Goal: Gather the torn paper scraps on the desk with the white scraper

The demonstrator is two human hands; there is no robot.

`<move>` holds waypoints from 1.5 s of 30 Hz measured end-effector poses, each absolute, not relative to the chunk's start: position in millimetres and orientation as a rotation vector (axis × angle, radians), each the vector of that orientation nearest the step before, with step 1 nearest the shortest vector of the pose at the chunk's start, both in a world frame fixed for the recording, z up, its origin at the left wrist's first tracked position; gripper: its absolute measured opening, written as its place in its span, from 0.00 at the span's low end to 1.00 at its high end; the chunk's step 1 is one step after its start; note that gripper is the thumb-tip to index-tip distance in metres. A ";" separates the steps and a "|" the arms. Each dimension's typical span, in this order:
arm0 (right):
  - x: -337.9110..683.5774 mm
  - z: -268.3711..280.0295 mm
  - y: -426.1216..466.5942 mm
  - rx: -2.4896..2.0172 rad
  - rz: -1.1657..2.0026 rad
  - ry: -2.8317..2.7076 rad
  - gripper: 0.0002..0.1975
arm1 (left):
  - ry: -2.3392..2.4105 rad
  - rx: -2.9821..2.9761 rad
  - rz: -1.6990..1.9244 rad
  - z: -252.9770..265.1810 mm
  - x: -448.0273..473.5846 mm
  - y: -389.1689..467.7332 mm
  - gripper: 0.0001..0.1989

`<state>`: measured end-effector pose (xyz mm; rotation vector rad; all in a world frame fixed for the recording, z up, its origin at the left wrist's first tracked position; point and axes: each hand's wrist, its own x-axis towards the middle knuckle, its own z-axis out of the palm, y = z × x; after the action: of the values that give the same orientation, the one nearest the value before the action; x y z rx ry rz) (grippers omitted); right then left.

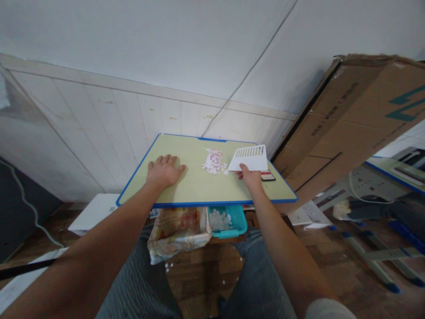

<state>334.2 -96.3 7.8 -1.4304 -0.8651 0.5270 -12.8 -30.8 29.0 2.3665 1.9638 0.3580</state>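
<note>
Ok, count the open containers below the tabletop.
2: a lined container between the person's arms, and a teal bin just right of it in view, holding pale pieces. The tabletop may hide others.

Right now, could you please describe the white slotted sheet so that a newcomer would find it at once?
Find the pale, blue-edged desktop. On its right side, beside the pile of small pinkish-white pieces, the right hand holds the white slotted sheet. Unlike those loose bits, it is one broad, flat piece with a row of narrow slots.
</note>
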 end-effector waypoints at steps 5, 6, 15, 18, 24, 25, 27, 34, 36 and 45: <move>336.3 7.8 -99.7 -1.469 0.445 -0.848 0.03 | 1.974 2.379 0.382 27.4 -13.1 -29.8 0.40; 336.5 7.9 -100.0 -1.476 0.437 -0.847 0.03 | 1.976 2.380 0.384 27.1 -13.3 -29.4 0.40; 339.0 5.7 -96.4 -1.506 0.425 -0.866 0.05 | 1.980 2.374 0.373 27.8 -12.8 -29.8 0.41; 340.2 4.6 -96.7 -1.510 0.396 -0.867 0.06 | 1.981 2.370 0.362 28.1 -12.6 -30.1 0.42; 341.2 2.5 -98.2 -1.511 0.357 -0.880 0.08 | 1.976 2.390 0.371 27.0 -13.9 -29.2 0.41; 341.2 2.1 -97.9 -1.510 0.360 -0.885 0.08 | 1.973 2.393 0.376 27.0 -14.1 -29.3 0.41; 340.7 1.4 -97.2 -1.504 0.376 -0.904 0.08 | 1.967 2.395 0.379 27.2 -13.9 -29.6 0.42; 337.4 1.8 -97.9 -1.493 0.379 -0.921 0.06 | 1.996 2.402 0.313 29.6 -12.0 -31.9 0.42; 337.7 2.4 -98.7 -1.495 0.372 -0.936 0.07 | 1.991 2.403 0.310 30.1 -11.7 -32.3 0.42; 338.4 2.4 -98.0 -1.486 0.384 -0.960 0.07 | 2.010 2.396 0.307 33.3 -10.2 -34.9 0.40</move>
<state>338.4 -98.0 2.4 -1.4864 -0.9599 0.3842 -10.2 -34.9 33.3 2.3963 2.0100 0.3073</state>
